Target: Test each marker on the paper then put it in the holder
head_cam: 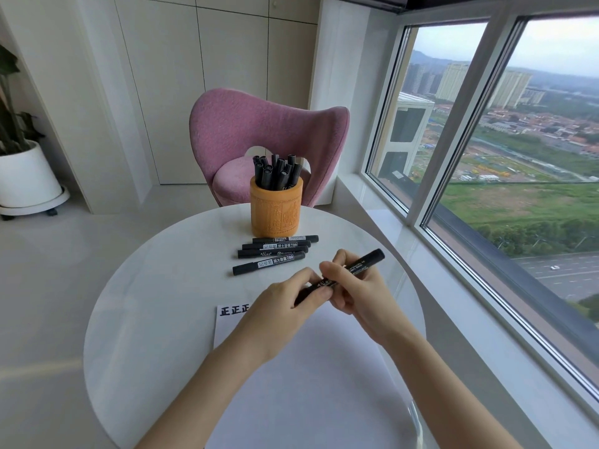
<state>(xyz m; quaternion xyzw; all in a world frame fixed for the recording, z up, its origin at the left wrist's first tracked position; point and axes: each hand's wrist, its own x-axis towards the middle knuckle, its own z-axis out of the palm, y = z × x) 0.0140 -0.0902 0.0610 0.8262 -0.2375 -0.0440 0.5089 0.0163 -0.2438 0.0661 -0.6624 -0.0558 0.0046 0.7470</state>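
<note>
Standing far left is a white plant pot [27, 176]. The round table [146, 303] carries paper [308, 384], four loose markers [269, 253] and the full holder [275, 209]. Above the paper, the left hand [282, 307] and right hand [359, 294] both grip one marker [366, 259], beside the window [518, 157].

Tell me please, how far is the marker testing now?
Done: several markers stand in the holder, and test marks are on the paper. In hand: left hand and right hand hold one marker above the paper. Left: four markers lie on the table beside the holder.
</note>
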